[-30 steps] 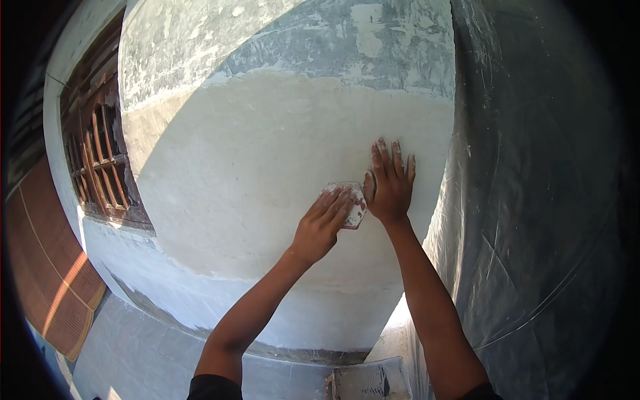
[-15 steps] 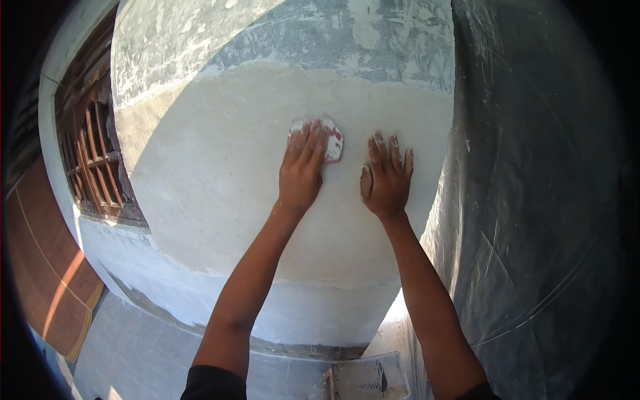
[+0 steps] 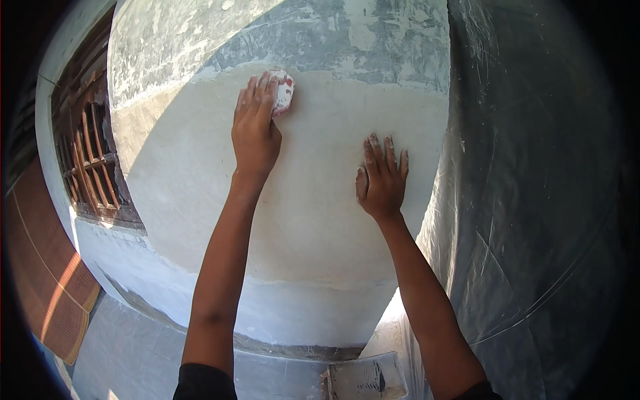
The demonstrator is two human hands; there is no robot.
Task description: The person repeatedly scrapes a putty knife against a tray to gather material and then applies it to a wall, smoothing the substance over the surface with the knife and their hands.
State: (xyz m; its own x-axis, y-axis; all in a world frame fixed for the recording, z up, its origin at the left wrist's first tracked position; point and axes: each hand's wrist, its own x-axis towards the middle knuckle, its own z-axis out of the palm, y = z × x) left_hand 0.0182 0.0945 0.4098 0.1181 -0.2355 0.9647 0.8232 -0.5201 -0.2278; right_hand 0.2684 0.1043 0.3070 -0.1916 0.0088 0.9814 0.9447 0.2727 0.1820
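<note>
Against the pale smooth band of the wall (image 3: 320, 167), my left hand (image 3: 256, 133) presses a piece of sandpaper (image 3: 285, 92), reddish and caked with white dust. Its fingers lie over the left part of the sheet, hiding that side, while the right edge shows beyond them. They are close to the rough grey upper band. Lower and to the right, my right hand (image 3: 383, 179) rests flat on the wall with its fingers spread, holding nothing. White dust coats the fingertips of both hands.
A brown wooden barred window (image 3: 97, 157) is at left, with a woven mat (image 3: 50, 253) below it. Clear plastic sheeting (image 3: 527, 200) hangs along the right side. At the wall's foot sits a shallow grey tray-like container (image 3: 393, 360).
My left hand has slid up and to the left across the wall with the sandpaper. My right hand stays at nearly the same spot; the view has shifted slightly.
</note>
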